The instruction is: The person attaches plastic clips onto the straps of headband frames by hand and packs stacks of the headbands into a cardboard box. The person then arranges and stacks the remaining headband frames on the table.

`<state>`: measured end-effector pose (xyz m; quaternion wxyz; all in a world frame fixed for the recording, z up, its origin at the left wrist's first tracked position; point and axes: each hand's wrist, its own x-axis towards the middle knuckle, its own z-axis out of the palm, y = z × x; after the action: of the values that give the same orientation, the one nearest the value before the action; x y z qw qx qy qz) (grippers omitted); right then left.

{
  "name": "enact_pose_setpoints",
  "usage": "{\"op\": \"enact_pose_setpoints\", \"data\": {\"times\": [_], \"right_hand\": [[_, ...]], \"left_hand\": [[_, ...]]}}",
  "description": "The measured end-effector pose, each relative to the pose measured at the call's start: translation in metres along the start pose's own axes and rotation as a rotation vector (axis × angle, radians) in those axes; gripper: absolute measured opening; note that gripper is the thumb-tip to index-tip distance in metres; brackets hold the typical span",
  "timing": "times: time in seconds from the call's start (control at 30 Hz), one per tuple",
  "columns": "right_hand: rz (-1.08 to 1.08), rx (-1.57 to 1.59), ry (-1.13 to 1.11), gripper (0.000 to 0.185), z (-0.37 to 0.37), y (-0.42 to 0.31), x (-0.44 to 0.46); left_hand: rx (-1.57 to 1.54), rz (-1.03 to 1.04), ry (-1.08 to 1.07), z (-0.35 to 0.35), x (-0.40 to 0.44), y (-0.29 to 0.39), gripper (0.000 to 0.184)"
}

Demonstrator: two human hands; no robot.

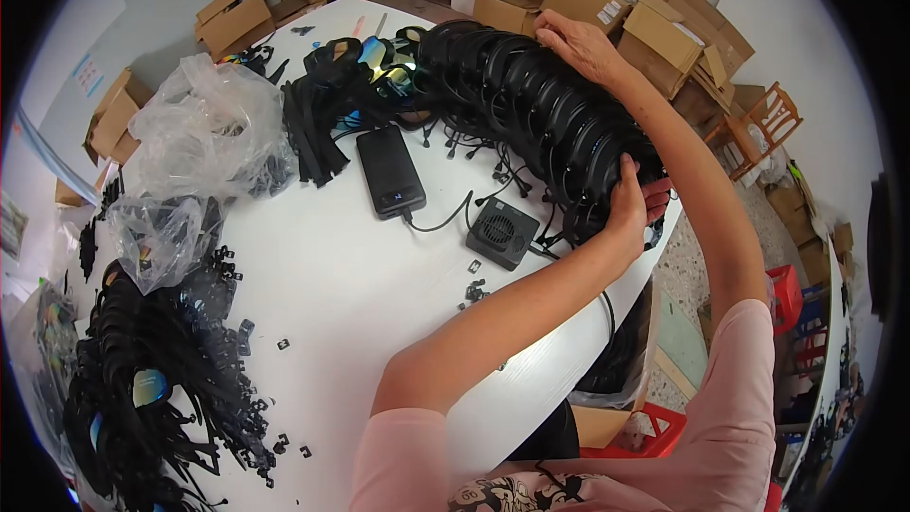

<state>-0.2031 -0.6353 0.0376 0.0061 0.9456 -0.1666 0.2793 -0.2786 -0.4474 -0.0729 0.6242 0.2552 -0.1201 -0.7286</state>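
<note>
A long curved row of black goggles [536,100], packed tightly one against another, stands along the table's right side. My left hand [633,204] is closed around the near end of the row, thumb on the inner side and fingers behind. My right hand [580,45] holds the outer far side of the row with bent fingers, some of them partly hidden. Just inside the row lie a small black fan-like box [502,232] with a round grille and a black power bank [391,171], with a cable plugged into it. Small black clips hang from cords beneath the row.
More goggles with mirrored lenses [379,57] and black straps [311,128] lie at the back. Clear plastic bags [213,128], a goggle pile [142,360] and scattered buckles [248,417] occupy the left. Cardboard boxes [654,43] and a wooden chair [758,128] stand beyond the white table [322,322].
</note>
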Motion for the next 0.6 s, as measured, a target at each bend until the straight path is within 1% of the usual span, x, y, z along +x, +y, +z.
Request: {"op": "enact_pose_setpoints", "data": {"times": [0.07, 0.17, 0.27, 0.37, 0.47, 0.57, 0.6], "right_hand": [[-0.008, -0.069, 0.030, 0.027, 0.001, -0.008, 0.005], [-0.042, -0.224, 0.003, 0.031, -0.001, -0.016, 0.019], [-0.166, -0.311, -0.037, 0.039, 0.008, -0.006, 0.039], [-0.206, -0.306, -0.198, 0.040, 0.008, -0.020, 0.055], [-0.318, -0.298, -0.255, 0.043, 0.020, -0.011, 0.065], [-0.300, -0.264, -0.280, 0.042, 0.022, -0.010, 0.068], [-0.282, -0.296, -0.301, 0.042, 0.020, -0.013, 0.068]], "left_hand": [[-0.011, 0.013, -0.016, -0.001, 0.003, -0.004, 0.081], [-0.030, 0.022, -0.039, -0.003, 0.009, -0.008, 0.083], [-0.053, 0.033, -0.047, -0.003, 0.014, -0.013, 0.087], [-0.042, 0.033, -0.051, -0.003, 0.014, -0.013, 0.086], [-0.014, 0.021, -0.043, -0.002, 0.011, -0.009, 0.082], [-0.024, 0.018, -0.050, -0.001, 0.008, -0.007, 0.081], [-0.026, 0.016, -0.047, -0.001, 0.008, -0.006, 0.081]]}}
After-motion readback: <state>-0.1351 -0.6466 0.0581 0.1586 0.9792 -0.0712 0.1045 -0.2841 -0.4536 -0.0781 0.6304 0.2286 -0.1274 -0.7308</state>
